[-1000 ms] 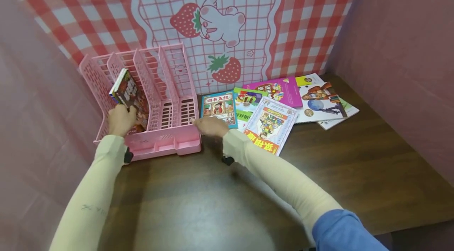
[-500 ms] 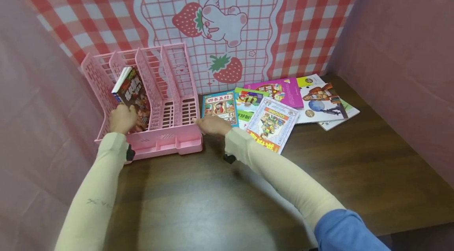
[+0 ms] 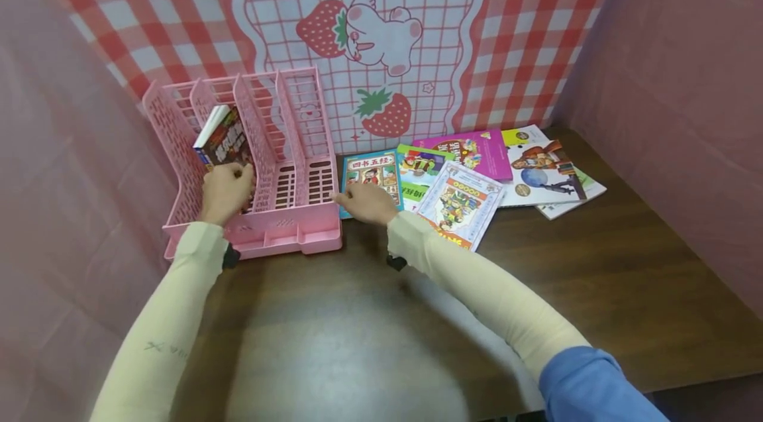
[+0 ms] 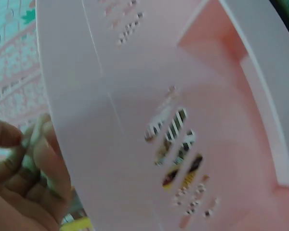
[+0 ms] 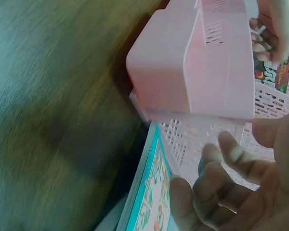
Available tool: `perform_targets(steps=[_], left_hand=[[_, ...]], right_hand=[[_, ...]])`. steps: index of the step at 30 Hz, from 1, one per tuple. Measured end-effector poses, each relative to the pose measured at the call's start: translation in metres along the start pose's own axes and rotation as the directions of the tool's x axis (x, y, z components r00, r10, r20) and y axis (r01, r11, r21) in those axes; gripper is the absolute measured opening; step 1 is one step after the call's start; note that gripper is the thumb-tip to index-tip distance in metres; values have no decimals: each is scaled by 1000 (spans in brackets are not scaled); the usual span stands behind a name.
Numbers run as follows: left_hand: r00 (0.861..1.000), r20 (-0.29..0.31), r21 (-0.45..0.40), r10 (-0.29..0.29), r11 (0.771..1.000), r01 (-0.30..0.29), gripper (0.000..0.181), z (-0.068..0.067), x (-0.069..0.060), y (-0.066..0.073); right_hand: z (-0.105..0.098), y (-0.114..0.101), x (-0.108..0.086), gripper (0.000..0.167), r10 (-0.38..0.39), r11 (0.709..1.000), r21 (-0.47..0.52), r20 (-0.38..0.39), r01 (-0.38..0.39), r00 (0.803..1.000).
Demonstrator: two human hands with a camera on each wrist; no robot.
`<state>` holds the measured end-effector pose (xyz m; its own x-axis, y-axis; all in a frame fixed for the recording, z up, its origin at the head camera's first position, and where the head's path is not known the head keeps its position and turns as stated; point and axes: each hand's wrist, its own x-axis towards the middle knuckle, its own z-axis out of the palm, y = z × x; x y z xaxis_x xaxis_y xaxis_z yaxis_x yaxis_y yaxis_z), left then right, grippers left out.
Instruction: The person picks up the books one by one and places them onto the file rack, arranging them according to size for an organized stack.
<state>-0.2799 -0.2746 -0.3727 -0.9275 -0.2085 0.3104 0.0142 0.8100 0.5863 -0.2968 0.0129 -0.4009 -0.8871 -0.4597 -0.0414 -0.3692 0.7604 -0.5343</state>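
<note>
While I follow the feeds from far off, I have the left hand (image 3: pixel 225 190) at nine o'clock from the right hand (image 3: pixel 368 203), its fingers loosely curled with nothing visible between them. At twelve o'clock from that left hand, the dark-covered book (image 3: pixel 229 137) stands tilted in the pink rack (image 3: pixel 304 218), left of the middle divider; whether the hand touches it, I cannot tell. The right hand sits at the rack's near right corner, thumb at the edge, other fingers bent and apart; I cannot tell if they pinch it. At twelve o'clock from the right hand, the blue-edged book (image 3: pixel 371 167) lies on the wooden table (image 3: pixel 334 342). Around two o'clock I see the green book (image 3: pixel 417 167) and magenta book (image 3: pixel 491 157), at three the lilac book (image 3: pixel 465 200).
</note>
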Motion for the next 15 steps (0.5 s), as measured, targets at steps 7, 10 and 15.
perform_targets(steps=[7, 10, 15], left_hand=[[978, 29, -110, 209, 973, -204, 33, 19, -3, 21], [960, 60, -155, 272, 953, -260, 33, 26, -5, 32], [927, 119, -207, 356, 922, -328, 37, 40, -12, 53]], right_hand=[[-5, 10, -3, 33, -139, 990, -20, -130, 138, 982], [-7, 15, -4, 36, -170, 985, -14, -159, 170, 972], [-11, 28, -5, 44, -201, 979, -11, -208, 204, 957]])
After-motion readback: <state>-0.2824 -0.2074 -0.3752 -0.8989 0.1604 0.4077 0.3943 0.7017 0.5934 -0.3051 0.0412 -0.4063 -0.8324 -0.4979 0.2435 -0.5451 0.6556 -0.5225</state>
